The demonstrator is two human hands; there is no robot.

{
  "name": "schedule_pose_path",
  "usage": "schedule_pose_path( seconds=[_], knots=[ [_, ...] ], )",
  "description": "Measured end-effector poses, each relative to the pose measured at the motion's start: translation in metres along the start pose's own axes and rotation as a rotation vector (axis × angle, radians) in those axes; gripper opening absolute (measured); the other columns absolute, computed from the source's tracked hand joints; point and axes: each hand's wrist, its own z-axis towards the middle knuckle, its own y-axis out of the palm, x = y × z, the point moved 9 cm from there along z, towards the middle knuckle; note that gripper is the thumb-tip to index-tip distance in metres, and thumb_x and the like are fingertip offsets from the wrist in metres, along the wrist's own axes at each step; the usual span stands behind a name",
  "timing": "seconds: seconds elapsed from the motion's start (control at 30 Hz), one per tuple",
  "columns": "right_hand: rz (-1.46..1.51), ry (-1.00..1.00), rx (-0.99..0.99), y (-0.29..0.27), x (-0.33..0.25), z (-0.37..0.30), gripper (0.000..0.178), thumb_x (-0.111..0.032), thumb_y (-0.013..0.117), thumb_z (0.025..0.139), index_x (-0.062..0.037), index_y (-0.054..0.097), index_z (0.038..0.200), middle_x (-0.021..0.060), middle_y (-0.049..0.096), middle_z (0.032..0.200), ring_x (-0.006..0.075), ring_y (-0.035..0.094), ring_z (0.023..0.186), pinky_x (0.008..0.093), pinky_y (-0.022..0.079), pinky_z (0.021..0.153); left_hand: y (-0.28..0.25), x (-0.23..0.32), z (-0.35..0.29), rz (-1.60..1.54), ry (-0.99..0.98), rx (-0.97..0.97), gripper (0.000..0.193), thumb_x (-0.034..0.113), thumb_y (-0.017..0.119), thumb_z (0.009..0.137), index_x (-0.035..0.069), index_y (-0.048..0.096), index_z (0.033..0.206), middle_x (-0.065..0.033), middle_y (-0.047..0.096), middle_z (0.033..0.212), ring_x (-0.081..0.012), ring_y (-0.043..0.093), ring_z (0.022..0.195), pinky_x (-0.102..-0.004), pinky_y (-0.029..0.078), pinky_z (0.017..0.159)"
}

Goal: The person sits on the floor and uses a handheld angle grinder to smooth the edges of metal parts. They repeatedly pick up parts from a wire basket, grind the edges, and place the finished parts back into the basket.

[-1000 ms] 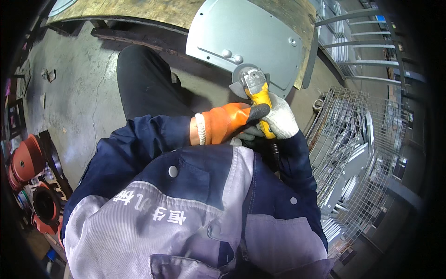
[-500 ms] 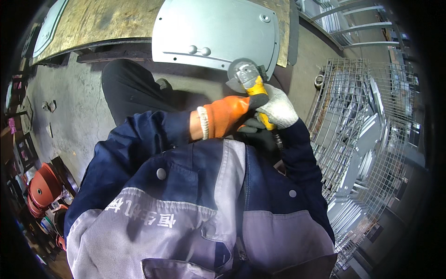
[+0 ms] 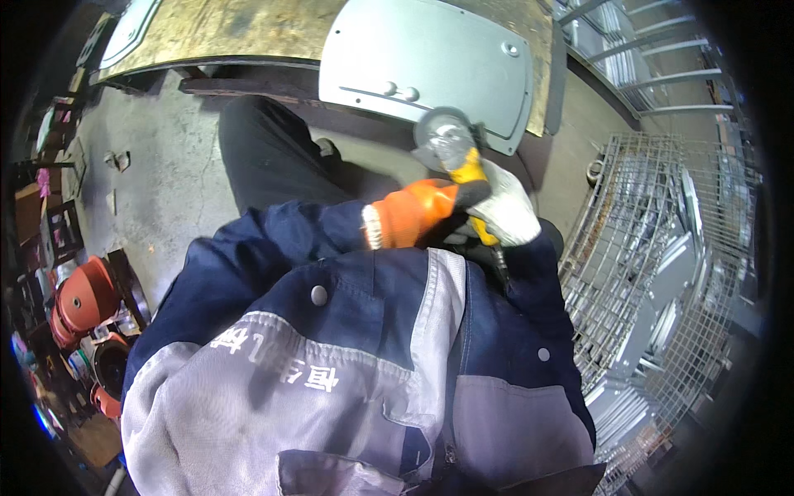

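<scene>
A desk (image 3: 223, 35) is standing at twelve o'clock, carrying a grey panel (image 3: 438, 62). Toward one o'clock from centre, the left hand (image 3: 412, 212) and right hand (image 3: 509, 207) are both gripping a yellow grinder (image 3: 469, 168); a slackening grip could be letting its disc (image 3: 432, 126) gouge the panel.

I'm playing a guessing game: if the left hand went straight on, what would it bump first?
Probably the grinder, which the left hand seems to touch; the right hand is just beyond. Depth is unclear.
</scene>
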Motion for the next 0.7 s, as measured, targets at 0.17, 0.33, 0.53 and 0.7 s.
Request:
schedule_pose_path(
  seconds=[0.17, 0.33, 0.53, 0.7],
  knots=[
    [-0.294, -0.281, -0.07, 0.094, -0.039, 0.073, 0.035, -0.024, 0.069, 0.075, -0.0018, 0.063, 0.101, 0.0173, 0.067, 0.091, 0.0307, 0.066, 0.086, 0.037, 0.051, 0.079, -0.073, 0.043, -0.08, 0.495, 0.303, 0.453, 0.059, 0.001, 0.071, 0.073, 0.005, 0.046, 0.126, -0.0181, 0.064, 0.089, -0.0323, 0.065, 0.081, -0.0366, 0.052, 0.069],
    [-0.406, -0.176, -0.014, 0.13, -0.022, 0.101, 0.046, -0.038, 0.072, 0.076, 0.0, 0.064, 0.101, 0.0206, 0.066, 0.094, 0.0348, 0.064, 0.09, 0.0378, 0.05, 0.079, -0.088, 0.037, -0.1, 0.56, 0.144, 0.505, 0.07, 0.005, 0.077, 0.071, 0.003, 0.041, 0.13, -0.0144, 0.064, 0.096, -0.0266, 0.064, 0.087, -0.0348, 0.052, 0.074],
    [-0.288, -0.084, 0.082, 0.09, 0.01, 0.071, 0.042, -0.032, 0.074, 0.074, -0.001, 0.063, 0.101, 0.0196, 0.067, 0.094, 0.0337, 0.065, 0.09, 0.0382, 0.05, 0.078, -0.06, 0.024, -0.076, 0.424, 0.259, 0.296, 0.058, 0.005, 0.071, 0.077, 0.003, 0.045, 0.129, -0.0144, 0.064, 0.099, -0.0287, 0.064, 0.09, -0.0346, 0.052, 0.077],
    [-0.345, -0.11, 0.199, 0.051, 0.033, 0.043, 0.035, -0.018, 0.068, 0.076, -0.0004, 0.062, 0.106, 0.0196, 0.067, 0.095, 0.0312, 0.065, 0.092, 0.0356, 0.049, 0.08, -0.028, 0.019, -0.041, 0.456, 0.193, 0.094, 0.051, 0.0, 0.065, 0.08, 0.007, 0.048, 0.128, -0.0177, 0.064, 0.102, -0.0289, 0.065, 0.089, -0.0343, 0.052, 0.077]
  ],
)
